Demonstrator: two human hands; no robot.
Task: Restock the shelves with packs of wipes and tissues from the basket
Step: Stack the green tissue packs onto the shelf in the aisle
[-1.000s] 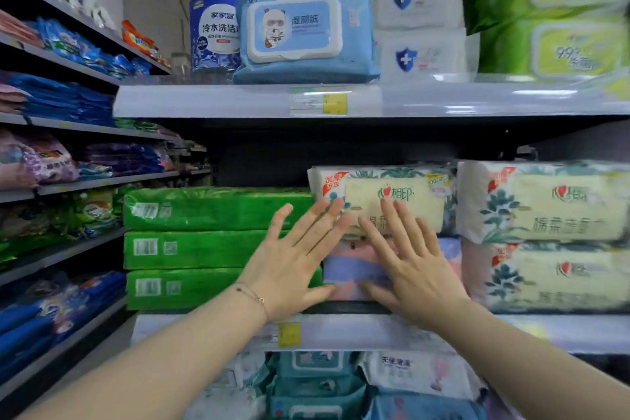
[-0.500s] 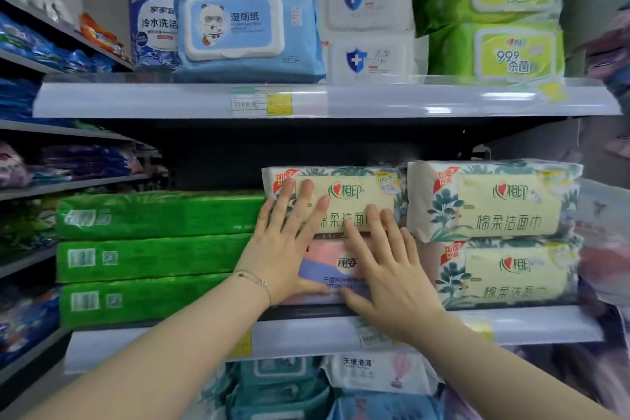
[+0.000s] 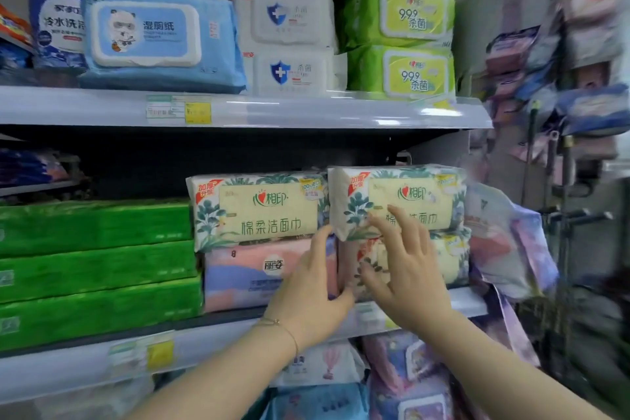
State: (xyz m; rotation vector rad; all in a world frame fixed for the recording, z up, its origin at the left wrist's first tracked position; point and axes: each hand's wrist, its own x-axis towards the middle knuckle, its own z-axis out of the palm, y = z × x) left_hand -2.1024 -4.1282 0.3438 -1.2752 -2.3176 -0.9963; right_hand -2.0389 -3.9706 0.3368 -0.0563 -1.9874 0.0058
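Observation:
On the middle shelf [image 3: 85,365] a pink tissue pack [image 3: 245,276] lies under a cream leaf-print pack [image 3: 266,208]. To their right stand two more cream packs, one upper [image 3: 419,194] and one lower [image 3: 450,259]. My left hand [image 3: 306,286] is edge-on at the gap between the two stacks, fingers straight against the pink pack's right end. Fingers spread, my right hand [image 3: 402,269] touches the fronts of the right stack's two packs. Neither hand holds anything. The basket is out of view.
Three green packs [image 3: 95,262] are stacked at the left of the same shelf. The upper shelf [image 3: 306,109] carries blue [image 3: 153,37], white [image 3: 286,17] and green wipes [image 3: 402,17]. Hanging packets on a rack [image 3: 579,44] crowd the right side. More packs [image 3: 320,365] sit on the shelf below.
Both hands have slid right, off the fronts of the pink and cream middle stack. The left now sits at the gap and the right on the right-hand stack. The view turned right.

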